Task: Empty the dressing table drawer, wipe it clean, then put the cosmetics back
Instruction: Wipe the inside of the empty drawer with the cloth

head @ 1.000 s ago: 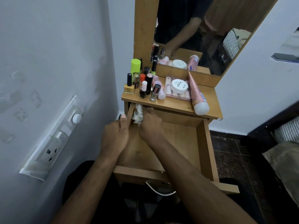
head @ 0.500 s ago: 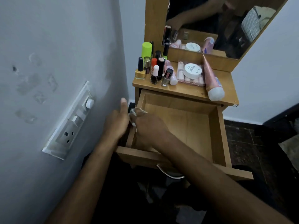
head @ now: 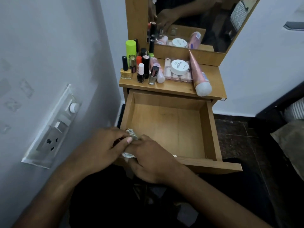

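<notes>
- Both hands meet over the drawer's (head: 209,129) near left corner, with a crumpled cloth (head: 131,134) between them.
- Left hand (head: 100,148): its grip is closed on the cloth, thumb and fingers pinching its top.
- Right hand (head: 151,160): fingers curled round the cloth's lower part, a firm grip.
- The drawer is pulled out beyond and to the right of the hands, its wooden floor bare.
- Cosmetics stand on the bench (head: 177,89) beyond the drawer: nail-polish bottles (head: 125,73), a white jar (head: 179,67) and a pink tube (head: 199,76) lying down.
- A mirror (head: 197,22) rises behind them.
</notes>
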A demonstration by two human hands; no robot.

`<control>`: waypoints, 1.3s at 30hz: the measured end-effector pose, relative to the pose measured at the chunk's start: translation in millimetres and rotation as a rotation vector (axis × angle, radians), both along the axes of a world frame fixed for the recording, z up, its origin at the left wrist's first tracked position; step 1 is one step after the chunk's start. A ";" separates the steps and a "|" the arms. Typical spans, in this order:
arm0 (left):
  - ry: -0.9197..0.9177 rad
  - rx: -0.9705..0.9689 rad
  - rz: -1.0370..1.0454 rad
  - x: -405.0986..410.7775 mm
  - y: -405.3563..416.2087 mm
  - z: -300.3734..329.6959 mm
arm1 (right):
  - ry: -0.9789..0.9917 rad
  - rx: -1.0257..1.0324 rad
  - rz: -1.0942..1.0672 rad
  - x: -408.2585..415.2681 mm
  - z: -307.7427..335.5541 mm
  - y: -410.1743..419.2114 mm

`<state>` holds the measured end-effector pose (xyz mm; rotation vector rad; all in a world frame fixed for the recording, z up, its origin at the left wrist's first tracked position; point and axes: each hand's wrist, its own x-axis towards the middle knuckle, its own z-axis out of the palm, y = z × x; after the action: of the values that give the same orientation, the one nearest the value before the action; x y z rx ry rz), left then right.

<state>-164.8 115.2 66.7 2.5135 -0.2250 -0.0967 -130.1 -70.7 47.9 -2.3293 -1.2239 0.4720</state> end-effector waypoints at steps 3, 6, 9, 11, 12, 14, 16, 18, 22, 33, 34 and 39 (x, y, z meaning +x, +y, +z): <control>0.019 -0.072 -0.082 -5.2 -13.7 -2.5 | -0.018 -0.006 -0.002 3.0 4.3 -27.1; 0.009 -0.077 -0.156 -9.2 -39.2 -2.7 | -0.057 -0.040 -0.002 4.8 6.3 -55.4; 0.020 -0.075 -0.143 -0.9 -62.8 -1.1 | -0.061 -0.068 -0.007 7.5 9.2 -79.2; 0.025 -0.091 -0.159 7.2 -76.0 0.9 | -0.085 -0.082 -0.017 9.1 7.1 -95.5; 0.032 -0.109 -0.177 11.2 -83.3 0.6 | -0.090 -0.091 -0.032 9.5 6.1 -105.4; 0.043 -0.139 -0.232 18.1 -101.5 -0.1 | -0.105 -0.094 -0.071 10.3 4.0 -130.2; 0.053 -0.151 -0.306 22.3 -124.9 -0.8 | -0.134 -0.121 -0.113 9.5 2.4 -158.5; 0.050 -0.155 -0.371 26.2 -150.3 -3.0 | -0.161 -0.147 -0.161 8.0 2.7 -184.2; -0.009 -0.104 -0.375 40.3 -181.9 -6.9 | -0.170 -0.097 -0.214 3.0 5.7 -206.1; 0.145 -0.481 -0.316 69.4 -177.2 -19.8 | -0.029 0.158 -0.517 1.1 -49.4 -223.0; 0.149 -0.513 -0.285 71.5 -176.8 -22.2 | -0.136 0.174 -0.569 2.5 -46.1 -219.2; 0.124 -0.527 -0.166 77.7 -176.8 -31.7 | 0.183 0.356 -0.970 18.4 3.8 -197.4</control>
<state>-87.2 -61.5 35.0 1.9557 -0.3572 -0.2275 -111.7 -268.1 51.7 -2.1763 -0.0048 0.0972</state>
